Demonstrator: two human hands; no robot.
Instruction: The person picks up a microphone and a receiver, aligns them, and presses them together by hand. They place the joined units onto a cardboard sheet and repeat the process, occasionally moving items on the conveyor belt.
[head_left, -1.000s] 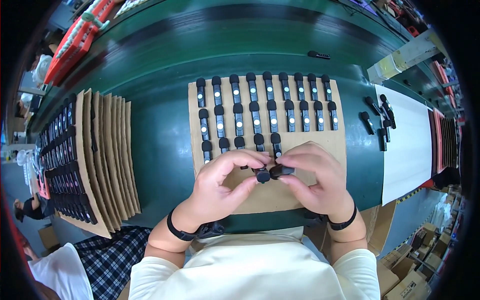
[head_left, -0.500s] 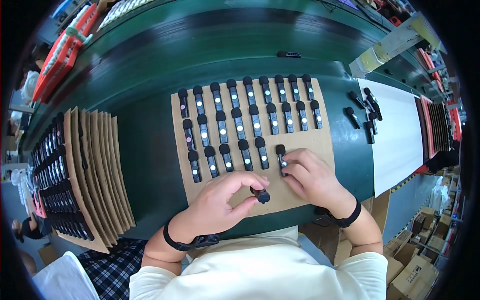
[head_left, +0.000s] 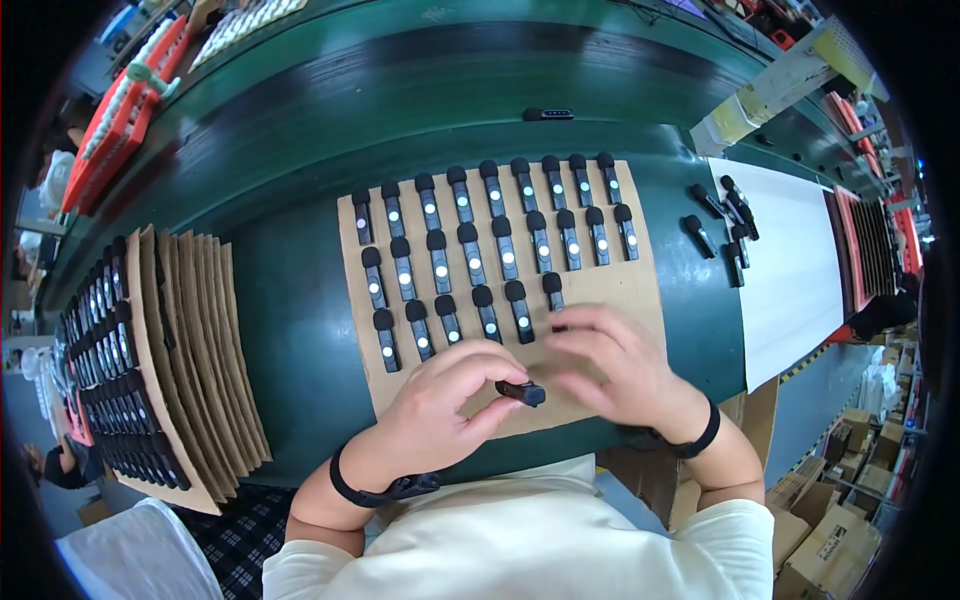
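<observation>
Between the thumb and fingers of my left hand (head_left: 440, 395) is a small black clip-on microphone (head_left: 524, 393), its dark end pointing right. My right hand (head_left: 625, 370) hovers just right of it, thumb and fingers apart and somewhat blurred, with nothing visible between them. Rows of similar microphones with black foam tops and pale round stickers lie on a brown cardboard sheet (head_left: 620, 290). The rightmost microphone (head_left: 553, 288) of the nearest row is partly hidden behind my right fingers.
Cardboard sheets (head_left: 205, 350) bearing more microphones stand at the left. Several loose microphones lie around the edge of a white sheet (head_left: 790, 290) at the right. Another microphone (head_left: 549, 115) rests beyond the cardboard on the green table (head_left: 300, 250). A pale post (head_left: 765, 100) rises at the far right.
My right hand has let go of the rightmost microphone in the nearest row and drawn back toward me. The microphone in my left hand has tilted, its end pointing more to the right.
</observation>
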